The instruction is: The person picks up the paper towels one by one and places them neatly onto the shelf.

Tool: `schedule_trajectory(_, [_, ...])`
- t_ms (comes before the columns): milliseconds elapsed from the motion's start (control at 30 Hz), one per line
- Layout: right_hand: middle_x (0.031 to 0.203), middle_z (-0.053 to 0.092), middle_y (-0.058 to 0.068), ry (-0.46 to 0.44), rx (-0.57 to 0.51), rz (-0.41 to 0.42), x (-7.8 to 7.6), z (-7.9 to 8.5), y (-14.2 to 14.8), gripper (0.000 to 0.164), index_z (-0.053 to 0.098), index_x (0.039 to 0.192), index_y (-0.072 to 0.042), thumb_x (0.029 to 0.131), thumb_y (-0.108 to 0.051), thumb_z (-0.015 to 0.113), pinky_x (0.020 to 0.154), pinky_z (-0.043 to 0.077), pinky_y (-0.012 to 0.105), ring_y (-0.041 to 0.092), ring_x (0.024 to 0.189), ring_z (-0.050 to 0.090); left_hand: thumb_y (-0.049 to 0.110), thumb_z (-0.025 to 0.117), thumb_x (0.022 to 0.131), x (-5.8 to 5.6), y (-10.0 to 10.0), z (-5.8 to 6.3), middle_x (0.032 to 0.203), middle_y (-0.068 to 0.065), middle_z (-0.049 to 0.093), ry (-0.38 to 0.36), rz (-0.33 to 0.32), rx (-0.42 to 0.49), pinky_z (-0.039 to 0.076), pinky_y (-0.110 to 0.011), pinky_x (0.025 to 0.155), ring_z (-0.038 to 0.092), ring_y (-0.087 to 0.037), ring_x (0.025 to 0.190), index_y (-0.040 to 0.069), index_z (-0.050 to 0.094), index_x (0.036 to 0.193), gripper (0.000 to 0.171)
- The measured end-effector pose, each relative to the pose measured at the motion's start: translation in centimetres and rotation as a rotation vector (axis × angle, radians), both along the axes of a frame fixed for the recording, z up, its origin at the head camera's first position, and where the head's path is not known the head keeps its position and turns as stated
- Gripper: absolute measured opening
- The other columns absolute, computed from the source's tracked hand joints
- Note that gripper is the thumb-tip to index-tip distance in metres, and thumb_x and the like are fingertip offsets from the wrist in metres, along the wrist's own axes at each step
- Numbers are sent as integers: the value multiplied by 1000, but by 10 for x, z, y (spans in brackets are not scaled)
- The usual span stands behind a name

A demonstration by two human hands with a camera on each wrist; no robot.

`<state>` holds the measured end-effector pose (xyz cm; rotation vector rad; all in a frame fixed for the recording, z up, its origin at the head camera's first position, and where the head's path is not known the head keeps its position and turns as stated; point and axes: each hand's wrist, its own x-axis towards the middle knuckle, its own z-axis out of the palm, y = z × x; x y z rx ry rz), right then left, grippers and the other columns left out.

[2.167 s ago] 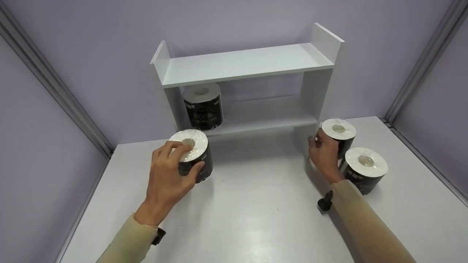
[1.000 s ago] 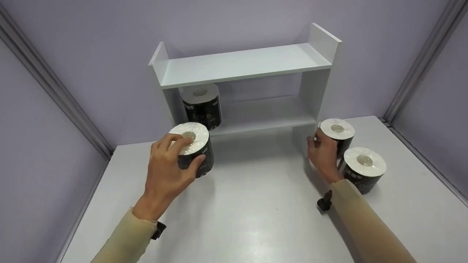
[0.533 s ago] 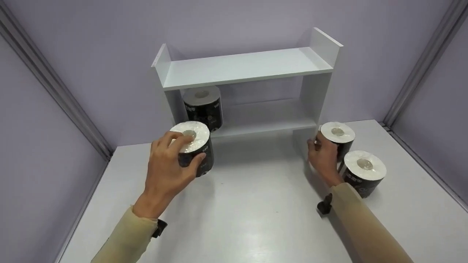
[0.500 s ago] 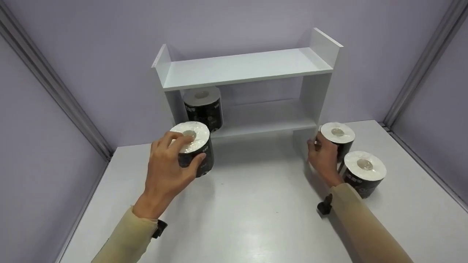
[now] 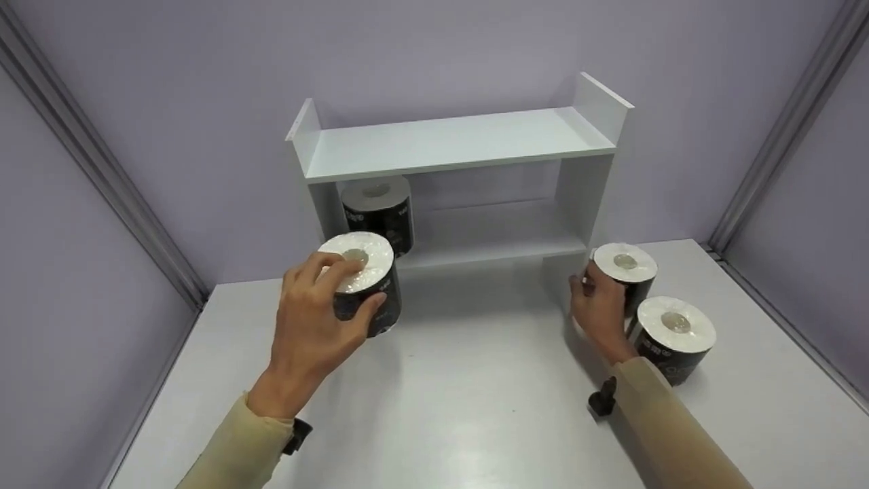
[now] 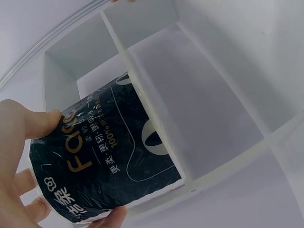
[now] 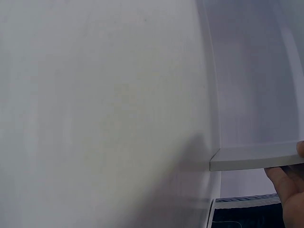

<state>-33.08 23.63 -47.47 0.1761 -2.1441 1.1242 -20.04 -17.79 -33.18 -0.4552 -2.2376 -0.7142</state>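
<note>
My left hand holds a toilet roll with a white top and a black printed wrapper, fingers over its top and thumb on its side. In the left wrist view, the roll overlaps the front edge of the white shelf unit. My right hand grips the unit's right side panel, thumb on one face and fingers on the other. Close beside that hand, outside the panel, stands another roll. A further roll stands at the left end of the middle shelf, partly hidden by the held one.
A fourth-looking identical roll stands on the white table by my right wrist. The unit's upper board lies between raised end panels. A pale wall rises directly behind, with metal framing at the right corner.
My left hand has lifted the held roll slightly toward the middle shelf. My right hand keeps its grip on the panel. The head view has tilted up, so the unit sits lower in frame.
</note>
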Motion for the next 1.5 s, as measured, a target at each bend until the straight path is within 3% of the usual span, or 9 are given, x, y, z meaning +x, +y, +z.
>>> schedule_trajectory(233, [102, 76, 30, -38, -8, -1, 7, -8, -1, 9, 69, 105, 10, 97, 8, 69, 82, 65, 59, 47, 94, 78, 24, 94, 84, 5, -1, 1, 116, -12, 67, -7, -2, 6, 49, -55, 100, 60, -42, 110, 11, 77, 121, 43])
schedule_trajectory(433, [102, 75, 29, -53, -15, 5, 1, -1, -1, 4, 65, 98, 9, 98, 6, 67, 86, 65, 58, 47, 99, 78, 26, 93, 84, 1, -2, 13, 116, -16, 67, 21, -14, 17, 47, -54, 98, 63, -41, 110, 9, 77, 119, 42])
schedule_trajectory(600, [102, 75, 28, -43, -11, -2, 1, -1, 1, 7, 69, 103, 9, 97, 7, 68, 84, 65, 58, 45, 97, 78, 27, 94, 83, 0, -2, 22, 116, -15, 68, 26, -18, 12, 46, -51, 95, 64, -40, 110, 10, 76, 118, 43])
schedule_trajectory(1000, [104, 74, 30, -40, -7, 17, 2, 1, 0, 11, 69, 109, 9, 97, 8, 66, 85, 64, 60, 47, 98, 77, 29, 92, 85, 3, 1, 38, 115, -13, 68, 29, -36, 3, 47, -54, 98, 65, -39, 111, 10, 76, 117, 40])
schedule_trajectory(1500, [103, 74, 29, -31, -3, 0, 1, 1, 1, 13, 69, 109, 9, 97, 8, 66, 84, 63, 59, 46, 97, 76, 30, 91, 86, 2, 3, 49, 117, -13, 68, 22, -44, -6, 46, -51, 95, 65, -37, 109, 10, 76, 117, 40])
